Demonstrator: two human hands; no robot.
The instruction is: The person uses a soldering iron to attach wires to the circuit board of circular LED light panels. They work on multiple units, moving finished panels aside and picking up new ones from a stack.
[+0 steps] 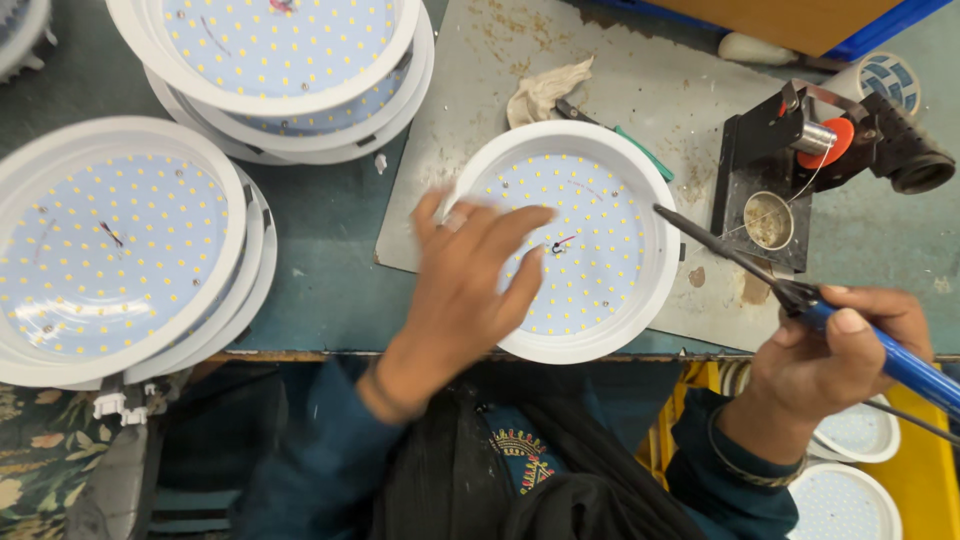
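Observation:
A round white lamp panel (600, 240) dotted with small yellow diodes lies on a stained grey mat (640, 90) in front of me. My left hand (465, 285) rests flat on the panel's left side, fingers spread, holding nothing. Two short wires (562, 243) stick up at the panel's centre. My right hand (840, 355) grips a blue-handled soldering iron (790, 290), whose dark tip points up-left and hovers over the panel's right rim.
Stacks of the same white panels sit at the left (120, 250) and top (290, 60). A black stand (765, 190) with a small tin and solder reel stands right of the mat. A crumpled rag (545, 90) lies behind the panel. More panels rest in a yellow bin (850, 470).

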